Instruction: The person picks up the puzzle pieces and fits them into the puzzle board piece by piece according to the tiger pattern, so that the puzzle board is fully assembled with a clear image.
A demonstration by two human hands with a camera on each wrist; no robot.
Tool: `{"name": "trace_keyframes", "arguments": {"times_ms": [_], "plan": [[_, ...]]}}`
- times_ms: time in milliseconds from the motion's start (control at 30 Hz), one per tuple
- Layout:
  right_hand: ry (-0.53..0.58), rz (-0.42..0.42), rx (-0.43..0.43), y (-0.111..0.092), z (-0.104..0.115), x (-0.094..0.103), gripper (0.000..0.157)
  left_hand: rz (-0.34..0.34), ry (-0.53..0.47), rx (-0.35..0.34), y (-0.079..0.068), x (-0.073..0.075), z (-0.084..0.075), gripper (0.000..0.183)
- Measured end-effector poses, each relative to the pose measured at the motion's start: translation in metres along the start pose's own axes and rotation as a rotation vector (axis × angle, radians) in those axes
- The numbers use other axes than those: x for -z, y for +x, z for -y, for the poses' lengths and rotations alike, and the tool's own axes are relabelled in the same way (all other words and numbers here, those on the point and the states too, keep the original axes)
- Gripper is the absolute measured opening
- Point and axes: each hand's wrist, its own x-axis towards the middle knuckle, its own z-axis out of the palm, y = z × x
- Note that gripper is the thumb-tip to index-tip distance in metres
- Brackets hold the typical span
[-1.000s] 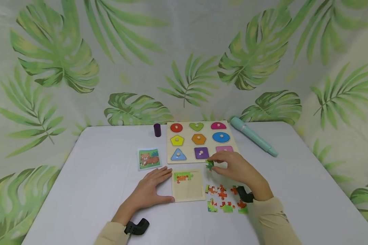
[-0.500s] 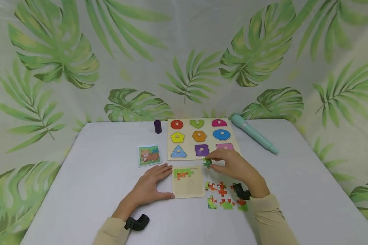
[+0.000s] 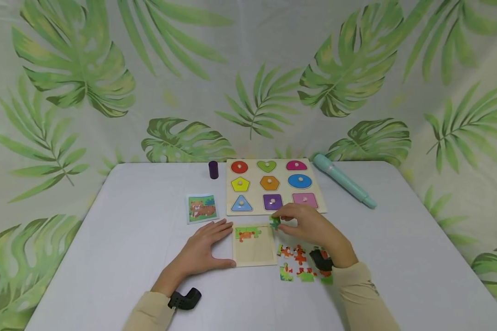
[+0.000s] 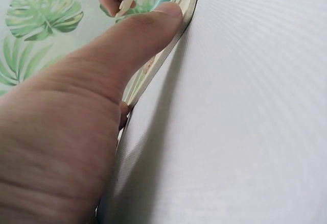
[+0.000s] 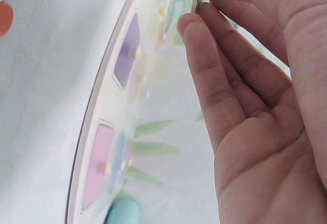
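My right hand [image 3: 314, 227] pinches a green jigsaw piece [image 3: 274, 222] between thumb and fingers, over the upper right corner of a small square wooden puzzle tray [image 3: 254, 255]. In the right wrist view the piece appears edge-on at the fingertips [image 5: 190, 22]. My left hand [image 3: 203, 250] rests at the tray's left side with fingers stretched out, its thumb touching the lower left corner. A few joined green and orange pieces [image 3: 246, 234] lie in the tray's upper left. Several loose orange and green pieces [image 3: 299, 255] lie right of the tray, some hidden behind the right wrist camera.
A wooden shape board [image 3: 254, 172] with colourful knobbed shapes lies behind the tray. To its right is a teal pen-like stick [image 3: 345, 181]; to its left stands a dark purple cylinder [image 3: 213, 169]. A picture card of a bear-like animal [image 3: 202, 208] lies beyond the left hand.
My right hand has moved left with the green jigsaw piece, from beside the tray to its upper right corner. The left hand stays where it was; the head view tilts slightly.
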Motion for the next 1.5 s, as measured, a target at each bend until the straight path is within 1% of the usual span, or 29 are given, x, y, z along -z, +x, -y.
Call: {"name": "trace_keyframes", "arguments": {"times_ms": [267, 533, 733, 967, 1133, 1233, 1367, 1467, 1500], "plan": [[-0.022, 0.009, 0.028, 0.002, 0.004, -0.004, 0.027, 0.000, 0.002, 0.003, -0.001, -0.001, 0.000, 0.094], [-0.004, 0.032, 0.026, 0.004, 0.004, -0.011, 0.025, 0.006, 0.011, -0.005, 0.000, -0.003, 0.002, 0.095], [-0.011, 0.034, 0.029, 0.006, 0.004, -0.016, 0.025, -0.010, 0.008, -0.022, 0.000, -0.002, 0.001, 0.094], [-0.003, 0.050, 0.035, 0.008, 0.006, -0.019, 0.023, -0.012, 0.006, -0.018, 0.000, -0.001, 0.001, 0.095], [-0.021, 0.053, 0.051, 0.009, 0.006, -0.021, 0.022, -0.015, 0.005, -0.023, 0.000, 0.000, 0.001, 0.094], [-0.028, 0.060, 0.047, 0.010, 0.006, -0.023, 0.022, -0.010, 0.007, -0.014, 0.000, 0.000, 0.001, 0.095], [-0.056, 0.066, 0.065, 0.011, 0.006, -0.025, 0.021, -0.006, 0.003, -0.010, 0.001, 0.000, 0.001, 0.094], [-0.077, 0.071, 0.066, 0.011, 0.006, -0.026, 0.021, -0.015, 0.002, -0.024, 0.001, -0.001, 0.001, 0.093], [-0.076, 0.076, 0.054, 0.012, 0.007, -0.027, 0.021, -0.018, 0.003, -0.029, 0.001, -0.001, 0.001, 0.093]]}}
